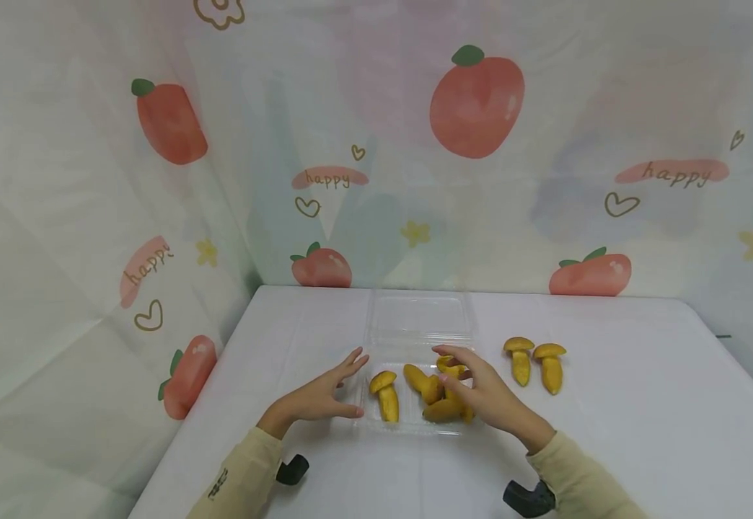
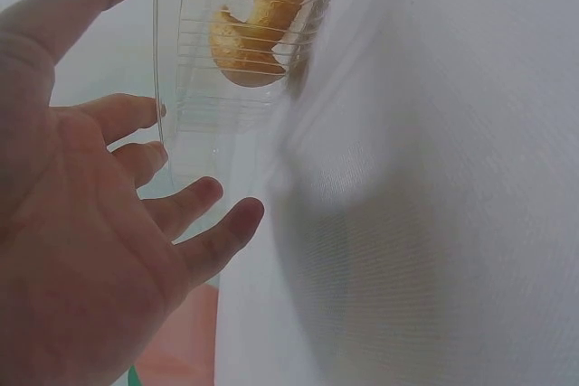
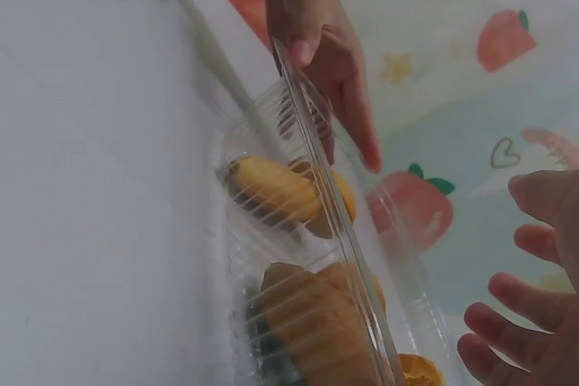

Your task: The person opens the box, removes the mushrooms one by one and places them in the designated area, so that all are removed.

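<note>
A clear plastic box (image 1: 409, 429) lies on the table with its lid (image 1: 420, 317) folded back. At the left inside it is one yellow mushroom (image 1: 386, 398); several more mushrooms (image 1: 443, 411) are bunched at the right. My left hand (image 1: 314, 395) is at the box's left side, fingers spread, thumb by the near corner and fingertips close to the rim. Over the bunched mushrooms is my right hand (image 1: 490, 400), fingers slightly bent and partly hiding them. The right wrist view shows no thing held in the right hand (image 3: 534, 314).
Two more mushrooms, one on the left (image 1: 519, 360) and one on the right (image 1: 550, 369), lie on the white table (image 1: 643, 404) right of the box. A printed fabric backdrop (image 1: 383, 108) rises behind the table and along its left side.
</note>
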### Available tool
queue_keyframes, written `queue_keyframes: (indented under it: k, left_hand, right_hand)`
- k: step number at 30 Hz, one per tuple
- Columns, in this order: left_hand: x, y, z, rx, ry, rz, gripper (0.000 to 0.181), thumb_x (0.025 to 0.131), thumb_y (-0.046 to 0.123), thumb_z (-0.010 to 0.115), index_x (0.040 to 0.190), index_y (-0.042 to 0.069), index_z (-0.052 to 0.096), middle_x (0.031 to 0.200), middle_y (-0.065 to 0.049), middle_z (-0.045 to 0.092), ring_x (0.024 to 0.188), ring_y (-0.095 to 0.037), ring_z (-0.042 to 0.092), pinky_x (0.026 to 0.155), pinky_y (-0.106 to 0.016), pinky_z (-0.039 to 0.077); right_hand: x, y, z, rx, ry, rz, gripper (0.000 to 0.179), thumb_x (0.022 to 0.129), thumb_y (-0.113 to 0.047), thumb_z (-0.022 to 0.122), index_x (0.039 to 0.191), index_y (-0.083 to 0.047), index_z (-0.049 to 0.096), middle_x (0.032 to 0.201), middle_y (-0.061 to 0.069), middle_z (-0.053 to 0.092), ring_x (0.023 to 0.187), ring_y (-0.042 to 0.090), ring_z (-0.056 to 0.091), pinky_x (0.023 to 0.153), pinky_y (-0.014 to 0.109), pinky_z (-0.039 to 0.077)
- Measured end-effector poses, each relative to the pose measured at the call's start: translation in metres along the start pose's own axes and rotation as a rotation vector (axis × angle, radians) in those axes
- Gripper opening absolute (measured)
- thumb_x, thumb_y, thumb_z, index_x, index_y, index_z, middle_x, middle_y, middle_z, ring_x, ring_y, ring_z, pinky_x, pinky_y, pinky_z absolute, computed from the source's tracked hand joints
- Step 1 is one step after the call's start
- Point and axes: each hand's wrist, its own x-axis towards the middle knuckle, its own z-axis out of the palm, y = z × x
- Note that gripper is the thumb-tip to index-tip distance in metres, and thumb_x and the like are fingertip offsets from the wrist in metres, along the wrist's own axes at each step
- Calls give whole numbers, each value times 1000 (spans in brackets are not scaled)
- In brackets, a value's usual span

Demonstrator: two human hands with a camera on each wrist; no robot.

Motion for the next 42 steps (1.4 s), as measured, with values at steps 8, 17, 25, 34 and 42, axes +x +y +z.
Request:
queue_keyframes:
  k: [8, 17, 25, 34, 42]
  left_hand:
    - [-1, 1, 0, 1, 2, -14, 93, 91, 22, 75, 163, 14, 17, 173, -10, -2, 158, -36, 15, 120, -60, 33]
    - [2, 3, 0, 18, 4, -29, 95, 90, 26, 76, 164, 14, 16, 173, -11, -1, 157, -39, 18, 118, -60, 34]
    - [1, 3, 0, 7, 7, -38, 94, 90, 26, 75, 164, 15, 17, 173, -9, -1, 156, -40, 21, 118, -62, 33]
    - [-1, 3, 0, 8, 11, -41, 94, 90, 28, 75, 164, 17, 17, 173, -7, -1, 151, -45, 30, 116, -63, 35]
    - [0, 1, -1, 11, 0, -20, 94, 90, 26, 76, 163, 15, 17, 173, -9, -2, 155, -40, 24, 118, -61, 35]
  right_hand:
    - [4, -3, 17, 10, -19, -7, 44, 100, -15, 62, 142, -4, 54, 134, 17, 60, 112, 37, 58, 90, 40, 56]
    - [10, -9, 32, 49, -67, 21, 44, 100, -15, 63, 141, -4, 55, 139, 21, 58, 116, 40, 59, 91, 42, 56]
    - [13, -11, 45, 13, -117, 57, 44, 101, -21, 62, 142, -10, 55, 141, 20, 58, 118, 38, 62, 93, 53, 55]
    - [20, -14, 58, 50, -199, 26, 45, 101, -19, 61, 143, -6, 53, 140, 18, 60, 116, 38, 64, 88, 45, 57]
    - [24, -17, 66, 67, -292, -38, 47, 101, -15, 61, 143, 0, 50, 132, 19, 60, 116, 44, 64, 93, 54, 57]
